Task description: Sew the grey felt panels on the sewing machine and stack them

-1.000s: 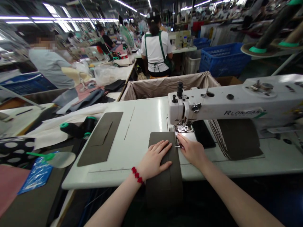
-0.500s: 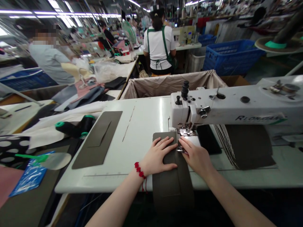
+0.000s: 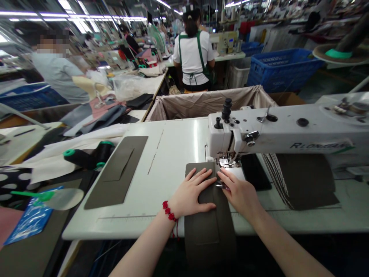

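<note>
A dark olive fabric piece (image 3: 209,227) lies on the white sewing table (image 3: 173,154) and hangs over its near edge, its far end under the presser foot (image 3: 229,163) of a white sewing machine (image 3: 288,134). My left hand (image 3: 191,194) lies flat on the fabric with fingers spread, a red bead bracelet on the wrist. My right hand (image 3: 239,192) rests on the fabric's right edge just in front of the presser foot, fingers together, with a small metal tool showing under the fingertips.
Another olive piece (image 3: 118,171) lies on the table's left; a stack of the same pieces (image 3: 302,179) sits under the machine arm. Black thread cones (image 3: 89,156) lie to the left. A cloth-lined bin (image 3: 207,102) stands behind the table. Other people work beyond.
The view has tilted down and shifted a little. Both hands have stayed on the fabric near the presser foot, with barely any movement of the piece.
</note>
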A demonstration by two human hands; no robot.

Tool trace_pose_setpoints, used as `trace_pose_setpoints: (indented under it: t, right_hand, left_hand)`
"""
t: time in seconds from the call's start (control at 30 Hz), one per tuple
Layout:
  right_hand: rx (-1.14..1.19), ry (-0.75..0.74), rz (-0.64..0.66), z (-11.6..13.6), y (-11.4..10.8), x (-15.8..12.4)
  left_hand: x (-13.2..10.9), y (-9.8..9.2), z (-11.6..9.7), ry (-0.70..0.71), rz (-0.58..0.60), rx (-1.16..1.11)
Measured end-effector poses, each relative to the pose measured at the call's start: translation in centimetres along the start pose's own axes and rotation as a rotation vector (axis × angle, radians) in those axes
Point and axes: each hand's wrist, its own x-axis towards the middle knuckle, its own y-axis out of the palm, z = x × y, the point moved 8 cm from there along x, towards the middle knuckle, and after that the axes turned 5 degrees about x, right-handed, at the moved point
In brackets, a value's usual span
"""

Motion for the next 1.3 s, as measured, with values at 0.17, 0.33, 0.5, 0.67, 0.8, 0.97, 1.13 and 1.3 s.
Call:
trace_pose_setpoints:
  t: [0.17, 0.33, 0.5, 0.67, 0.8, 0.97, 1.13, 1.3]
  right_hand:
    - [-0.008, 0.005, 0.001, -0.08, 0.04, -0.02]
    - [-0.01, 0.013, -0.002, 0.02, -0.18, -0.01]
    - [-0.001, 0.016, -0.012, 0.2, -0.51, 0.0]
    - [0.005, 0.011, -0.007, 0.3, -0.72, -0.06]
    - [-0.008, 0.02, -0.003, 0.31, -0.69, -0.05]
    - [-0.02, 0.019, -0.021, 0.29, -0.7, -0.06]
    - [-0.021, 0.016, -0.016, 0.12, -0.52, -0.1]
    - [-0.015, 0.007, -0.015, 0.18, -0.62, -0.09]
  left_hand:
    - [-0.04, -0.09, 0.0, 0.003, -0.016, -0.01]
    - [0.07, -0.23, 0.02, 0.013, -0.021, -0.019]
    - [0.28, -0.52, 0.1, 0.021, -0.048, -0.02]
    - [0.17, -0.46, 0.07, 0.034, -0.044, -0.02]
    - [-0.06, -0.49, 0.08, 0.042, -0.062, -0.024]
    - [-0.19, -0.65, -0.23, 0.079, -0.077, -0.016]
    - [-0.09, -0.68, 0.13, 0.042, -0.096, 0.02]
    - [-0.04, -0.49, -0.07, 0.078, -0.088, 0.014]
